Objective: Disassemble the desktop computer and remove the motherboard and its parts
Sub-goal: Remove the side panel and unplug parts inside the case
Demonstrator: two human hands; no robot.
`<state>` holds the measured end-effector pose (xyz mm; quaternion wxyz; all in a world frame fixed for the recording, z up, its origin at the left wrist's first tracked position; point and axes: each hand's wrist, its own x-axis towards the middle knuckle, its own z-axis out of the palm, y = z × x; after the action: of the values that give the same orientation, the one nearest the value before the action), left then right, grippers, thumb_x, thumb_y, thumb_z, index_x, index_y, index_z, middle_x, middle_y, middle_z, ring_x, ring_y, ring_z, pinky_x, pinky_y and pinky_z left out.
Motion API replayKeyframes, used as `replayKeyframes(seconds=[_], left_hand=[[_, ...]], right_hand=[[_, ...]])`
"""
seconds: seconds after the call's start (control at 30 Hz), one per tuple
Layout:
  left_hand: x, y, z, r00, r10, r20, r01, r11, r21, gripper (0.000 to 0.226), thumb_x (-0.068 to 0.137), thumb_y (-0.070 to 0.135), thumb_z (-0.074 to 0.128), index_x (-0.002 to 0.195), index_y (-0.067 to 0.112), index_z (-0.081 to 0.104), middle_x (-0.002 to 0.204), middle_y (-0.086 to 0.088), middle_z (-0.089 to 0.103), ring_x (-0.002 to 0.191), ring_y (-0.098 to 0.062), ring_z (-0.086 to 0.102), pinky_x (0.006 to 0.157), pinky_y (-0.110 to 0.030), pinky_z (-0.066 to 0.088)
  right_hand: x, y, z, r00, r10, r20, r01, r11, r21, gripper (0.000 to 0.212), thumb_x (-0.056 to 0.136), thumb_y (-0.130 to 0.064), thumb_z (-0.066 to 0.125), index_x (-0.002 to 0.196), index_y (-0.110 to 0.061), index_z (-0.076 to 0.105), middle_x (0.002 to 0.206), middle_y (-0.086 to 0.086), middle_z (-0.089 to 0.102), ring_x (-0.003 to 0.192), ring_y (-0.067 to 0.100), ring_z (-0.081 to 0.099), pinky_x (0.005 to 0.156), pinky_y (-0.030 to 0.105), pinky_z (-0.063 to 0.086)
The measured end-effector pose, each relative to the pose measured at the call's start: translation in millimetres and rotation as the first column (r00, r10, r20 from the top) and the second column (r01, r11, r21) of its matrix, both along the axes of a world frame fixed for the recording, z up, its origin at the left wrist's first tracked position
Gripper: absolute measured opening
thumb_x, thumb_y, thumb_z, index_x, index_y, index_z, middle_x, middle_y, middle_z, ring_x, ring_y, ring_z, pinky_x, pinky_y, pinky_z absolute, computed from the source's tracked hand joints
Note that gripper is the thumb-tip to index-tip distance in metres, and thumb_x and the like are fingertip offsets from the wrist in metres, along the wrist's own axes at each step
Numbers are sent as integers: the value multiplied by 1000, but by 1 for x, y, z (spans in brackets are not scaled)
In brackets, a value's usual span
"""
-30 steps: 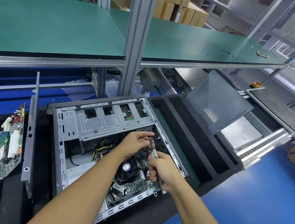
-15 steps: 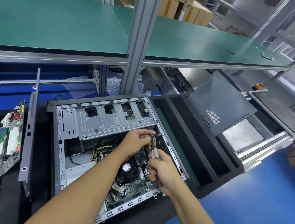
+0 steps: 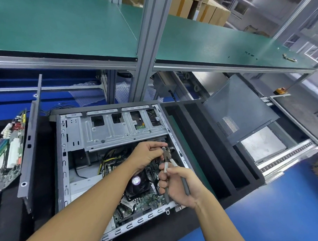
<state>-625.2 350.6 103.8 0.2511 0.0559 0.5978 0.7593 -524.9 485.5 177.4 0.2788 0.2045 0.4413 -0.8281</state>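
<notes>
Desktop computer case [image 3: 63, 161] lies on its side on a black mat on the blue desk [image 3: 276, 206], side open, facing up. Motherboard [image 3: 147, 201] sits in the case's near-right part, black CPU fan [image 3: 138, 183] on it with a round purple sticker. Silver drive cage [image 3: 118, 129] spans the far end of the case. Yellow-black cables [image 3: 109, 159] run between cage and board.

Left hand [image 3: 147, 154] reaches in over the board; its fingers [image 3: 158, 145] are curled, pinching a small pale piece [image 3: 163, 147] right at the pliers' head. Too small to tell what it is.

Right hand [image 3: 179, 187] grips the pliers [image 3: 167, 155], fingers clenched round the 2 grey handles, which are spread apart; head points away from the person, touching or just beside the left fingertips.

Left of the case: a grey side panel [image 3: 30, 144] stands on edge, a second circuit board [image 3: 8, 150] leans beyond it. Right of the case: black foam tray [image 3: 210, 145] with long slots, then a grey perforated metal panel [image 3: 239, 109], tilted. Green shelf [image 3: 59, 28] above, cardboard boxes [image 3: 204, 7] behind it.
</notes>
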Motion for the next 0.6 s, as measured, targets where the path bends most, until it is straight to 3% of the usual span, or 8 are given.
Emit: replayKeyframes(seconds=[0.1,0.23,0.4,0.6], left_hand=[[0,-1,-2,1000,-13,-8,13,1000,-11,31,88,0,67,106,23,77,76,-4,73,71,-13,66,76,-20,52],[-1,-4,-2,999,-29,-34,27,998,-52,30,87,7,71,100,33,79,87,-13,75,78,-12,68,83,-20,54],[-2,-5,-3,999,-19,39,19,1000,-3,28,88,3,71,93,29,80,85,-7,76,72,-11,67,76,-19,52],[-3,-4,-3,977,-14,212,-7,995,98,22,91,1,66,109,13,71,88,-11,76,74,-13,70,68,-22,55]], right_hand=[[-2,5,2,999,24,38,-20,995,-100,26,80,-10,55,106,-5,53,82,11,47,70,23,45,68,39,41],[-5,9,-1,999,27,29,-24,993,-115,28,76,-8,49,104,-6,50,80,8,41,69,21,38,65,37,35],[-12,7,-4,999,53,-2,-53,999,-9,31,67,-4,50,97,-8,49,74,4,39,64,17,32,60,34,29],[-19,12,-6,989,137,-61,-121,968,221,40,61,0,48,100,-10,48,72,2,41,61,15,33,58,32,26]])
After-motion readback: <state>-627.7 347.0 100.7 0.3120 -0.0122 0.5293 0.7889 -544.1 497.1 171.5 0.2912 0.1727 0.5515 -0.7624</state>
